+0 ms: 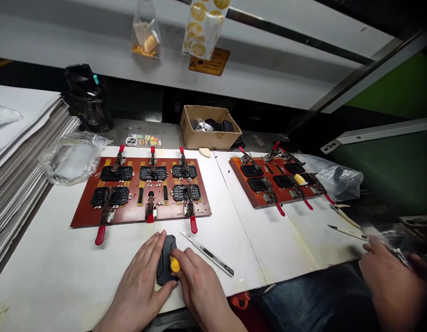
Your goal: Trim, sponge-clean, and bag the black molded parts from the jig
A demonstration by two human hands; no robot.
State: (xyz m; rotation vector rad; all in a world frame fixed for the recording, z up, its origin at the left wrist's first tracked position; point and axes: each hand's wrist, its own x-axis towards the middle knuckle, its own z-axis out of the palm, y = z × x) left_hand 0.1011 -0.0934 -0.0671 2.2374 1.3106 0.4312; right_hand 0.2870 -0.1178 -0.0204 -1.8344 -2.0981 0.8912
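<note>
Black moulded piece [166, 260] rests on the white table [43, 276], just below the nearer board and between both hands. The left hand [135, 288] lies against its left side, fingers spread and gripping loosely. The right hand [201, 288] closes in a narrow pinch, its fingers pressing a yellow piece [175, 264] against the right edge. A craft knife [208, 253] lies just beside the right hand, untouched. Farther up sit two orange-red boards, the nearer board [140, 216] and the far board [249, 182], each with black plates [116, 173] held under toggle clamps with red handles [100, 235]. A cardboard box [209, 128] and a phone case [143, 140] stand behind them, with a plastic bag [71, 159] and a paper stack [23, 147] at the left. At the far right, a co-worker's hand [386, 281] holds something too blurred to tell, near two knives [346, 232].
</note>
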